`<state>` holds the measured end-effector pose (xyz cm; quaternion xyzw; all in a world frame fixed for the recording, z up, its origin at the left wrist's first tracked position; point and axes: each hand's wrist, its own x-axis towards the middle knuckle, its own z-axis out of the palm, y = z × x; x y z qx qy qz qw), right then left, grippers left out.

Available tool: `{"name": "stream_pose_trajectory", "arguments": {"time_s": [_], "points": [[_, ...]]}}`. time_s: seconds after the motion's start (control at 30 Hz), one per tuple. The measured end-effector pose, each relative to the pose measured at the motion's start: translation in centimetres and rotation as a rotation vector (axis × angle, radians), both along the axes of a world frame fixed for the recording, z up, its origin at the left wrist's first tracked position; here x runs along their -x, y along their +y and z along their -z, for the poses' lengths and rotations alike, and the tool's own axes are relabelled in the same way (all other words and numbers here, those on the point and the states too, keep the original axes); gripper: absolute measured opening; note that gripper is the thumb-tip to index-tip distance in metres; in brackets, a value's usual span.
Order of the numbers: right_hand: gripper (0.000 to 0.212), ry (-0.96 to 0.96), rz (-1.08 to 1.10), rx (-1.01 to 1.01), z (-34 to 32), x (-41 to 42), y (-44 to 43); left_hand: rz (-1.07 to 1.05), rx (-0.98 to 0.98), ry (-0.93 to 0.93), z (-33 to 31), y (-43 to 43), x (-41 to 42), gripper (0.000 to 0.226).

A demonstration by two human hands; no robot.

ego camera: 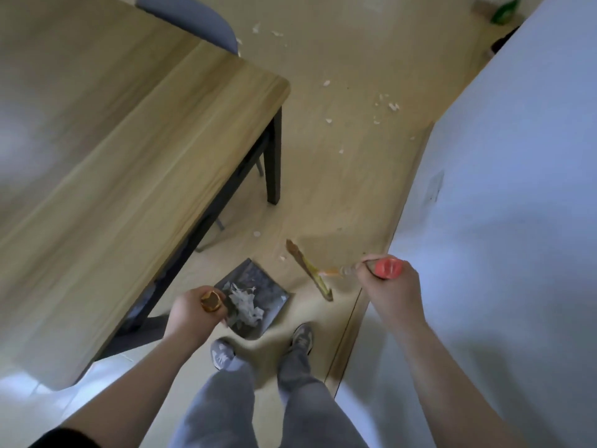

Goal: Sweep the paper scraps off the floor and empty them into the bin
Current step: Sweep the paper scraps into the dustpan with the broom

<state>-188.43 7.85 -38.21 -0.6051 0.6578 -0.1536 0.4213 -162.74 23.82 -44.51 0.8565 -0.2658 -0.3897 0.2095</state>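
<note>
My left hand (190, 313) has its fingers curled tight round the amber-capped handle (211, 301) of a dark grey metal dustpan (260, 276). The pan sits low at 12 o'clock from my grey shoes (223, 352), and I can't tell whether it touches the floor. A crumpled heap of white paper scraps (245, 307) lies inside the pan, toward its handle end.

My right hand (387, 286) is wrapped round the red plastic grip (389, 267) of a straw broom (308, 270), thumb and fingers closed on it. The broom head lies at 1 o'clock from the pan, near it but apart. Its bristles are a motion blur fanning toward 12.

Loose white paper bits remain on the pale wood-look floor (339, 195):
- One small bit (282, 257) is just beside the broom head's far end.
- One bit (256, 234) is near the table leg side, at 12 from the pan.
- A cluster (392, 106) is far out at 1 o'clock.
- More bits (274, 33) are at 12, by the grey padded chair (193, 17).

A light wood table with dark legs (129, 140) fills 9 to 11 o'clock. A white wall (517, 189) runs along 1 to 4 o'clock. Something green (505, 9) is at the far 1 o'clock corner, too blurred to name.
</note>
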Motion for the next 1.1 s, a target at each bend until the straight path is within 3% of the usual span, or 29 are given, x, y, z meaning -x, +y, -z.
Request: {"name": "stream_pose_trajectory", "arguments": {"time_s": [0.13, 0.3, 0.57, 0.8, 1.1], "points": [[0.010, 0.006, -0.041, -0.069, 2.5, -1.9, -1.4, -0.044, -0.002, -0.035, 1.2, 0.1, 0.6, 0.020], [0.008, 0.070, -0.293, -0.144, 2.0, -3.1, -2.8, -0.090, -0.025, 0.017, 2.0, -0.9, -0.9, 0.011], [0.009, -0.070, -0.146, -0.075, -0.9, -2.7, -7.7, -0.165, -0.031, 0.060, 1.9, -1.7, -2.9, 0.015], [0.006, -0.048, -0.210, 0.019, 3.5, -7.7, -5.9, -0.154, -0.020, 0.028, 2.2, -1.1, -3.0, 0.012], [0.020, 0.040, -0.603, -0.047, 6.9, -11.5, -5.1, -0.144, -0.008, -0.003, 2.2, -0.8, -3.1, 0.013]]}}
